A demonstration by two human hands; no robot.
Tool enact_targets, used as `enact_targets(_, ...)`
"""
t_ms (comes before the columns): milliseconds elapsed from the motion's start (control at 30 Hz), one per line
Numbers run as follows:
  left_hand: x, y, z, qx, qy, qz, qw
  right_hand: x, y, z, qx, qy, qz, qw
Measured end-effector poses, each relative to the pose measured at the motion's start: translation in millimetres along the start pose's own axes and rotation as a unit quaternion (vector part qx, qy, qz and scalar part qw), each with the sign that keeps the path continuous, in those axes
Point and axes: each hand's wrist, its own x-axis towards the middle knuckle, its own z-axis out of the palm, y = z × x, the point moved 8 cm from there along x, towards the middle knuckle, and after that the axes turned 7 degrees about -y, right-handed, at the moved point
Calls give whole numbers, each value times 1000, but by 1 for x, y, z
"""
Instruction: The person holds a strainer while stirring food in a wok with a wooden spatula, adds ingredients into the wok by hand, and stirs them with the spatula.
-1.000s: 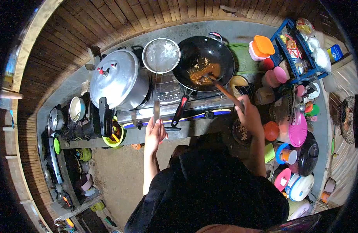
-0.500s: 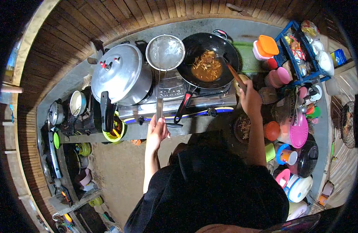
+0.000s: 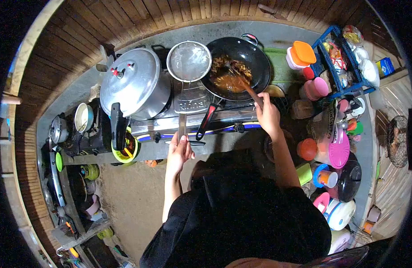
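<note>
My left hand [image 3: 181,150] is closed on the flat metal handle of a round mesh strainer [image 3: 189,61]. The strainer is held level beside the wok's left rim, over the stove. In my right hand [image 3: 269,114] is the wooden handle of a spatula [image 3: 250,91], its blade down among the food. The black wok [image 3: 256,58] sits on the stove [image 3: 170,129], its red-and-black handle pointing toward me. Brown strips of food [image 3: 235,81] lie in liquid at the wok's lower left, partly hidden by the spatula.
Left of the strainer stands a large pressure cooker [image 3: 134,82] with a black handle. A lime-green bowl [image 3: 125,152] is below it. At right are an orange-lidded container [image 3: 303,52], a blue rack [image 3: 335,58], a pink lid [image 3: 338,148] and several tubs along the wall.
My right hand has moved left and slightly down, bringing the spatula across the wok. The strips have shifted toward the wok's left side. My left hand holds the strainer nearly still.
</note>
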Motion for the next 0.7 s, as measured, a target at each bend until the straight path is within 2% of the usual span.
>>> enact_targets(200, -7, 6, 1, 8, -24, -2, 1000, 6, 8, -9, -69, 56, 48, 995)
enact_targets(233, -7, 5, 0, 8, -10, -9, 1000, 0, 6, -17, -76, 84, 11, 994)
enact_targets(267, -6, 3, 0, 3, -7, -8, 1000, -5, 10, -22, -79, 81, 8, 994)
enact_targets(333, -6, -2, -3, -22, -2, -6, 1000, -19, 16, -33, -131, 14, 100, 986)
enact_targets(467, -6, -2, -1, -31, 2, 2, 1000, -56, 6, -63, -132, 16, 84, 988)
enact_targets(567, -2, -3, -7, -11, -8, 1, 1000, -78, 7, -65, -135, -22, 113, 984)
enact_targets(700, 7, 0, -6, 5, -13, -4, 1000, -89, -2, -46, -33, -45, 111, 992)
